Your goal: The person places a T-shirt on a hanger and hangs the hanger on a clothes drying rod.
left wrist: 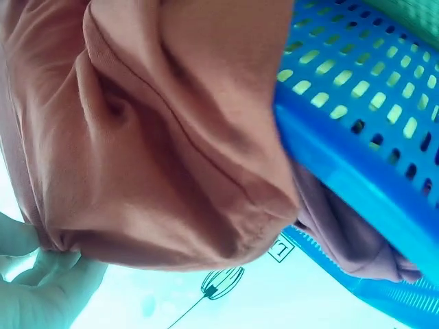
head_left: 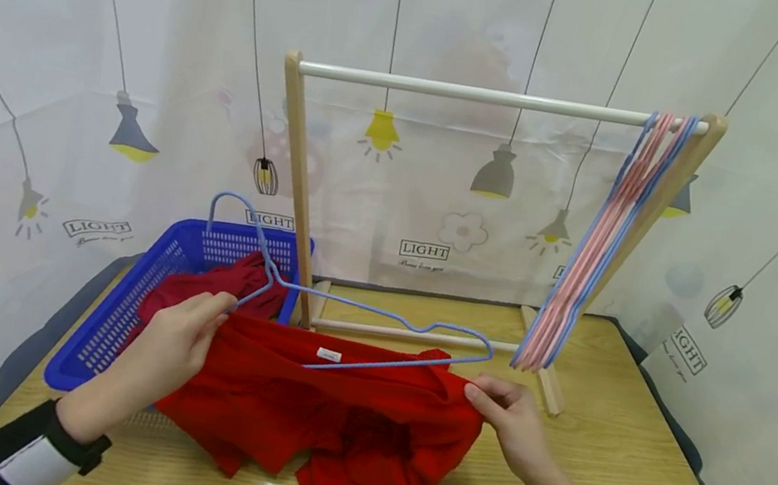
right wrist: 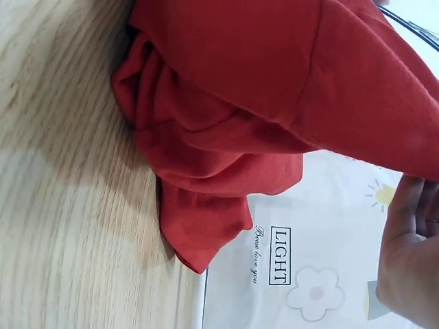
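A red garment [head_left: 246, 389], with a small white label [head_left: 329, 354] inside its upper edge, is stretched between both hands just above the table. My left hand [head_left: 182, 333] pinches its upper left end, and my right hand [head_left: 513, 419] pinches the upper right. A blue clothes hanger [head_left: 379, 310] slants across the opening. Its left end goes down behind the left hand, its lower bar disappears into the cloth, and its right end sticks out above the fabric. Whether the left fingers also grip the hanger is hidden. Folds of the garment [right wrist: 226, 130] hang low in the right wrist view.
A blue perforated basket [head_left: 113, 319] holding dark red cloth [head_left: 201, 286] stands at the left. Behind the garment rises a wooden rack with a white rail [head_left: 472, 93]. Several pink and blue hangers [head_left: 603, 249] hang at its right end. The wooden table [head_left: 630, 446] extends to the right.
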A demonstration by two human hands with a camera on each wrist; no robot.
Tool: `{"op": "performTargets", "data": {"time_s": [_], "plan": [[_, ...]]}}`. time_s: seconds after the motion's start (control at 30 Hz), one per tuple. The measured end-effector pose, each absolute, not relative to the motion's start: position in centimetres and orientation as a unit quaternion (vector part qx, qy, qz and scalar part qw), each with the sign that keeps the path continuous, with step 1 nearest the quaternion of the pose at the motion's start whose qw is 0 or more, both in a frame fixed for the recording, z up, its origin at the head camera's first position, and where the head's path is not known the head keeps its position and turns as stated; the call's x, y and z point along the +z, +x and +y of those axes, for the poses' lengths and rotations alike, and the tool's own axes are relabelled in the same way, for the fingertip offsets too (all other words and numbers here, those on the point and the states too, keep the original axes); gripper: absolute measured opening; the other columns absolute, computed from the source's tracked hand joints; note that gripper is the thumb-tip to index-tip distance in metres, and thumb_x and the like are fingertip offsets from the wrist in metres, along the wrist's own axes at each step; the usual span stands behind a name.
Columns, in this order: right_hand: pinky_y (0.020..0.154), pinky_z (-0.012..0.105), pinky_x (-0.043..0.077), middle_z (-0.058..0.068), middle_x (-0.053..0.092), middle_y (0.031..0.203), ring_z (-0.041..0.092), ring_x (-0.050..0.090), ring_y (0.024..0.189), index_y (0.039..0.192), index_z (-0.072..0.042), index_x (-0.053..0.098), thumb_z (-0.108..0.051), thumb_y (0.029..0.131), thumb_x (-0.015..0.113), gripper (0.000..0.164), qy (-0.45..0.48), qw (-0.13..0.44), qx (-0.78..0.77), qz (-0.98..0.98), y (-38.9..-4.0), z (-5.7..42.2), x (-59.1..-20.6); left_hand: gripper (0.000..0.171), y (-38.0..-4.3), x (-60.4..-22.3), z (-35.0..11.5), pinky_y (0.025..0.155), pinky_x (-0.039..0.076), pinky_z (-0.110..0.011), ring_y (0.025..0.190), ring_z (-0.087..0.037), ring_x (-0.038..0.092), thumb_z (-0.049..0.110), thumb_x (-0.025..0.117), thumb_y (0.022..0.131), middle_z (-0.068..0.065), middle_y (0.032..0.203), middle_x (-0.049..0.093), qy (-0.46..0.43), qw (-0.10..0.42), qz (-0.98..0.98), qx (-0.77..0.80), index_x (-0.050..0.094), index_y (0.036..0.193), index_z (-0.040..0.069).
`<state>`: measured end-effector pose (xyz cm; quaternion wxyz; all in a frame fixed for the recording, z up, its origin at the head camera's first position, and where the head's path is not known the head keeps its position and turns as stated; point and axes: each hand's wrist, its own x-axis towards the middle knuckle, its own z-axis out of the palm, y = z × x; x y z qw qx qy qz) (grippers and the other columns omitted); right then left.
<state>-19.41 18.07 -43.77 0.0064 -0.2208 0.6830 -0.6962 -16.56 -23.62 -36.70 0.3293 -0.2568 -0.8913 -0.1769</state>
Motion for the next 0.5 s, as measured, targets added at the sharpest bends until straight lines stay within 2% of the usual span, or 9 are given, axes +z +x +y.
{"op": "performTargets", "data": {"time_s": [0.1, 0.17, 0.27, 0.33, 0.43, 0.5], "plan": [[0.058, 0.018, 0.046, -0.013, 0.059, 0.074, -0.001, 0.052, 0.067, 0.088, -0.012, 0.067, -0.005, 0.094, 0.055, 0.015, -0.211, 0.025, -0.682, 0.700, -19.4, 18.2, -43.7, 0.032, -16.5, -36.8, -23.4, 0.056, 0.053, -0.027, 0.063, -0.009, 0.050, -0.012, 0.064, 0.077, -0.003, 0.078, 0.054, -0.262, 0.318, -0.897, -0.161, 0.058, 0.103, 0.004], [0.059, 0.018, 0.046, -0.013, 0.060, 0.078, -0.001, 0.053, 0.068, 0.095, -0.007, 0.066, -0.008, 0.094, 0.056, 0.010, -0.210, 0.033, -0.665, 0.716, -19.5, 18.0, -43.6, 0.033, -16.5, -36.8, -23.1, 0.061, 0.055, -0.029, 0.067, -0.011, 0.057, -0.011, 0.064, 0.079, -0.005, 0.085, 0.060, -0.266, 0.294, -0.904, -0.161, 0.057, 0.108, 0.003], [0.064, 0.020, 0.048, -0.009, 0.062, 0.087, 0.001, 0.056, 0.073, 0.111, -0.003, 0.062, -0.012, 0.095, 0.056, 0.019, -0.232, 0.041, -0.632, 0.738, -19.7, 17.6, -43.7, 0.039, -16.4, -36.5, -22.6, 0.068, 0.057, -0.034, 0.079, -0.016, 0.065, -0.009, 0.062, 0.082, -0.011, 0.101, 0.065, -0.272, 0.256, -0.913, -0.165, 0.053, 0.118, 0.003], [0.071, 0.020, 0.049, -0.007, 0.062, 0.098, 0.002, 0.057, 0.083, 0.118, -0.003, 0.059, -0.012, 0.095, 0.055, 0.024, -0.256, 0.036, -0.610, 0.749, -19.8, 17.3, -43.9, 0.041, -16.3, -36.2, -22.3, 0.071, 0.056, -0.035, 0.082, -0.017, 0.065, -0.008, 0.060, 0.083, -0.013, 0.109, 0.065, -0.276, 0.242, -0.915, -0.171, 0.051, 0.122, 0.003], [0.080, 0.021, 0.048, -0.003, 0.062, 0.115, 0.004, 0.057, 0.096, 0.126, -0.008, 0.058, -0.011, 0.097, 0.052, 0.030, -0.291, 0.028, -0.582, 0.759, -19.9, 17.1, -44.0, 0.043, -16.2, -35.5, -22.0, 0.072, 0.056, -0.035, 0.084, -0.017, 0.065, -0.008, 0.059, 0.084, -0.012, 0.110, 0.064, -0.283, 0.234, -0.913, -0.174, 0.050, 0.124, 0.004], [0.079, 0.020, 0.047, -0.004, 0.059, 0.123, 0.003, 0.055, 0.097, 0.127, -0.012, 0.060, -0.011, 0.097, 0.052, 0.031, -0.310, 0.019, -0.562, 0.767, -19.9, 17.0, -43.9, 0.043, -16.1, -34.9, -21.7, 0.072, 0.057, -0.034, 0.084, -0.017, 0.066, -0.008, 0.059, 0.084, -0.011, 0.109, 0.064, -0.289, 0.230, -0.912, -0.177, 0.050, 0.124, 0.004]]}}
